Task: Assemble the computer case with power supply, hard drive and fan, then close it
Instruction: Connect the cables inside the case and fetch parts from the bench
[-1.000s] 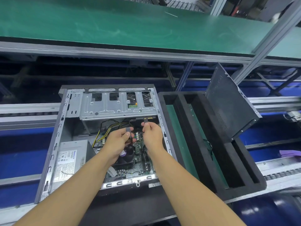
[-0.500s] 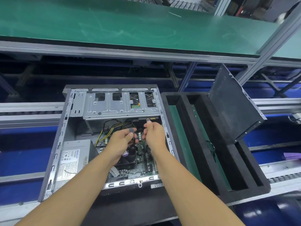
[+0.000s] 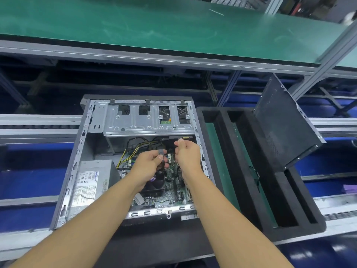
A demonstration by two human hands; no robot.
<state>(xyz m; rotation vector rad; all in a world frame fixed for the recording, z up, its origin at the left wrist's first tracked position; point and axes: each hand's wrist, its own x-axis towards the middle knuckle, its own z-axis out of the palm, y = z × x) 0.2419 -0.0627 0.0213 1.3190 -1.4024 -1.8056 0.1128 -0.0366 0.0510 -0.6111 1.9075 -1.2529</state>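
Green-matted workbench shelf across background. Open grey steel computer case on its side at centre, with a silver boxed power supply in the near-left corner and a green motherboard exposed. Left hand inside case, thumb and forefinger pinching small grey cable plug. Right hand beside it, fingers curled, thumb tip at edge of black hard drive; item pinched not discernible. Dark metal side panel leaning in black foam tray, right of case.
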